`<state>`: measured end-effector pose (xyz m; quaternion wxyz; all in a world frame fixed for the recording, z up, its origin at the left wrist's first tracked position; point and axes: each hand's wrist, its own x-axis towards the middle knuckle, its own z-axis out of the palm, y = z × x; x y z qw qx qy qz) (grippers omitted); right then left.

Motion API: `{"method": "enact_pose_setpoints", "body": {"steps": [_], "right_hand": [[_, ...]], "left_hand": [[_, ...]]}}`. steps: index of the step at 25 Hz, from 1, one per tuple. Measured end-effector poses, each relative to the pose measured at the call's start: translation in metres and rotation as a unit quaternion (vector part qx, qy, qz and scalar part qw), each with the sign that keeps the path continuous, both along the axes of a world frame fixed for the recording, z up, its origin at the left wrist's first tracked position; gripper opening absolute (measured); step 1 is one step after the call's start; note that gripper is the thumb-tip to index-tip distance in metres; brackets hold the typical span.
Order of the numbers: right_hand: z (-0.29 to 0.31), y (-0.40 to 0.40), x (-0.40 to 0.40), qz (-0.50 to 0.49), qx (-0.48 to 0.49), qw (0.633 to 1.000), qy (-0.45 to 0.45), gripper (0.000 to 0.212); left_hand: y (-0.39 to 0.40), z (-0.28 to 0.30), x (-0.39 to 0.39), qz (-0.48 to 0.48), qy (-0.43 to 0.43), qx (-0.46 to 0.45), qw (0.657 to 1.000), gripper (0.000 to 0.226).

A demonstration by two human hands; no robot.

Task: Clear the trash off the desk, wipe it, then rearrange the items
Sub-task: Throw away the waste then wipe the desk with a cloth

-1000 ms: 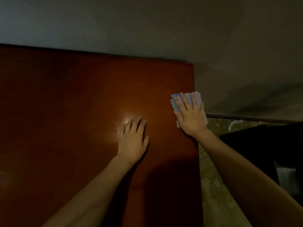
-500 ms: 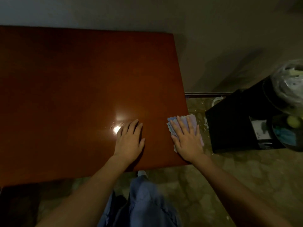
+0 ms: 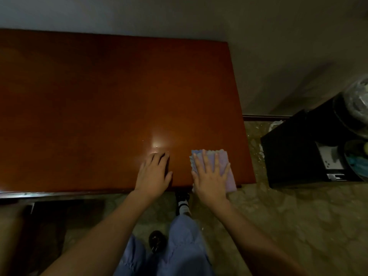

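Observation:
A reddish-brown wooden desk (image 3: 99, 108) fills the left and middle of the view, its top bare and glossy. My right hand (image 3: 210, 177) lies flat with spread fingers on a folded pale purple cloth (image 3: 226, 168), pressing it onto the desk's near right corner; the cloth's lower end hangs over the front edge. My left hand (image 3: 153, 175) rests flat on the desk beside it, fingers straight, just below a bright light reflection.
A black cabinet (image 3: 298, 152) stands on the floor right of the desk, with a clear plastic bag (image 3: 356, 102) and a dark bin (image 3: 356, 158) at the frame's right edge. A grey wall runs behind. My legs and shoes (image 3: 157, 241) stand on mottled flooring.
My right hand has drawn the cloth along the desk's right side toward me, down to the front edge. The left hand stayed flat on the desk; the camera tilted down.

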<state>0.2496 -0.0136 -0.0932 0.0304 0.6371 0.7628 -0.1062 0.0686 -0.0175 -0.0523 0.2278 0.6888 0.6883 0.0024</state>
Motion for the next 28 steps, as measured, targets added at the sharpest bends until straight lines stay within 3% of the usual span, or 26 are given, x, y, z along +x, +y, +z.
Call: {"method": "enact_pose_setpoints", "body": {"steps": [5, 14, 20, 28], "right_hand": [[-0.005, 0.008, 0.016, 0.083, 0.017, 0.996, -0.010, 0.051], [0.003, 0.055, 0.084, -0.017, -0.033, 0.999, -0.027, 0.062], [0.010, 0.161, 0.081, 0.004, -0.048, 0.999, 0.000, 0.060], [0.012, 0.353, 0.051, -0.001, -0.035, 0.999, 0.001, 0.063]], "left_hand": [[-0.001, 0.005, -0.015, 0.020, 0.010, 0.001, 1.000, 0.056], [0.058, 0.006, 0.008, 0.019, -0.026, 0.025, 0.999, 0.057], [0.143, -0.001, 0.028, -0.012, -0.025, 0.017, 0.999, 0.058], [0.278, -0.003, 0.025, 0.028, -0.036, 0.046, 0.998, 0.060]]}}
